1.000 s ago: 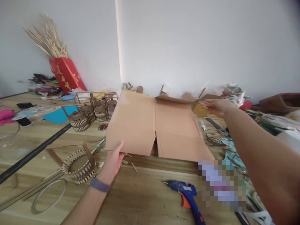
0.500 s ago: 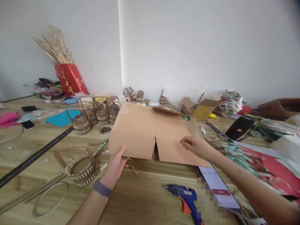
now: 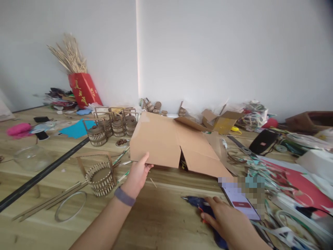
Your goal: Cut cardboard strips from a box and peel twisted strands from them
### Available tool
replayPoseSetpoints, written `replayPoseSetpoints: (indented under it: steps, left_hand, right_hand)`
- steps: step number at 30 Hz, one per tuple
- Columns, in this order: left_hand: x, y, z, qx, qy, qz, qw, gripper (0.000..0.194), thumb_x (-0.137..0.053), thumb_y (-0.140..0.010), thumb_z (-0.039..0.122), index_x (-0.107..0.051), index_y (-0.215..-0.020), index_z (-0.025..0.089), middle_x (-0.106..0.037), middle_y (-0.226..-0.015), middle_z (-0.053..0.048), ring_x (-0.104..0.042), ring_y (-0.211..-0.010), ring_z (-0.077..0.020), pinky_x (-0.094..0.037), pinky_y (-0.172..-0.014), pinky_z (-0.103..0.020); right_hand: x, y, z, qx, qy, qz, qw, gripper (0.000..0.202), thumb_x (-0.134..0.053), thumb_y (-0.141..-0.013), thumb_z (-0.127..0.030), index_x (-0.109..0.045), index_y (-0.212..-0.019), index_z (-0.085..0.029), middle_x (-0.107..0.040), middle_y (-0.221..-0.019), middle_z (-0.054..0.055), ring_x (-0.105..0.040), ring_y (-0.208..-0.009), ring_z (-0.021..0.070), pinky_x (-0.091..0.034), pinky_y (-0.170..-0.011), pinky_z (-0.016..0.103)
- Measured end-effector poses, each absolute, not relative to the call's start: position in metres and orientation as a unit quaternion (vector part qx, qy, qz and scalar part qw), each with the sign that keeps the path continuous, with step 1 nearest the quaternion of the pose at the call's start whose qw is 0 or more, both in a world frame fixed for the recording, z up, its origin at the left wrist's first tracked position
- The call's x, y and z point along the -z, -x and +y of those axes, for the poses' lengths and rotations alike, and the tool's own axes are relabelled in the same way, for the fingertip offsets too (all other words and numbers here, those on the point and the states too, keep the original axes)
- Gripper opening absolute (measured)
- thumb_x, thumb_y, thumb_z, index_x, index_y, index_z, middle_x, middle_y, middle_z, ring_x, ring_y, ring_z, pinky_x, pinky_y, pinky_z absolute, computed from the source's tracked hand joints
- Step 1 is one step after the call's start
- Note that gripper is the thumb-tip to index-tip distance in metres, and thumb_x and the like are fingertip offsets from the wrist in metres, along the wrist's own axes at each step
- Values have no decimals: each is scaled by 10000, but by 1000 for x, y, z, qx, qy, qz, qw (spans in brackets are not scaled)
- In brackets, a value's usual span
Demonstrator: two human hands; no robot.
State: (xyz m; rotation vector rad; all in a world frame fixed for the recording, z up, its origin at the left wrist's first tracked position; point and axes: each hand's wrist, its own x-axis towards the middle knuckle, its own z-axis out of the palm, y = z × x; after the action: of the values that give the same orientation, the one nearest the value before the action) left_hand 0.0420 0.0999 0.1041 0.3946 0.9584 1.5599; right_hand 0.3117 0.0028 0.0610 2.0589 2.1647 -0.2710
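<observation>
Clock positions are referred to the creased light-brown cardboard piece, located mid-counter. A thin pale ring is laid flat at eight o'clock. A tall red paper bag with gold characters is positioned at ten o'clock. Lidded brown-and-cream slatted baskets are grouped at nine o'clock; an open slatted basket with a raised handle is set at eight o'clock. The cardboard's near-left edge is grasped by the left hand. A blue glue gun with an orange trigger is found at five o'clock. Its body is touched by the right hand, fingers partly curled; whether it is gripped cannot be told.
</observation>
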Motion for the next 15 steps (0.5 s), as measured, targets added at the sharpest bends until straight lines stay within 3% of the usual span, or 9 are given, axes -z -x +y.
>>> replayPoseSetpoints:
  steps: [6, 10, 15]
  left_hand:
    - [-130, -49, 93, -680, -162, 385, 603, 191, -623, -883, 43, -688, -988, 188, -728, -847, -14, -626, -593, -113, -488, -512, -193]
    - [-149, -50, 86, -683, -162, 365, 611, 226, -614, -903, 52, -679, -1072, 188, -718, -859, -8, -614, -591, -97, -501, -521, -184]
    - [-164, -49, 75, -685, -157, 325, 633, 260, -608, -922, 67, -650, -1154, 175, -716, -948, -31, -631, -622, -92, -545, -552, -192]
  right_hand:
    - [-49, -311, -1, 91, -694, 714, 20, 422, -472, -926, -337, -607, -1289, -171, -642, -1231, 197, -694, -1062, 340, -543, -823, 416]
    - [-39, -316, 1, 106, -680, 725, -8, 486, -432, -950, -313, -526, -1403, -163, -591, -1322, 184, -679, -1104, 256, -523, -894, 345]
    - [-43, -322, 5, 102, -663, 741, -27, 398, -500, -937, -315, -640, -1289, -194, -658, -1232, 136, -687, -1039, 213, -510, -892, 304]
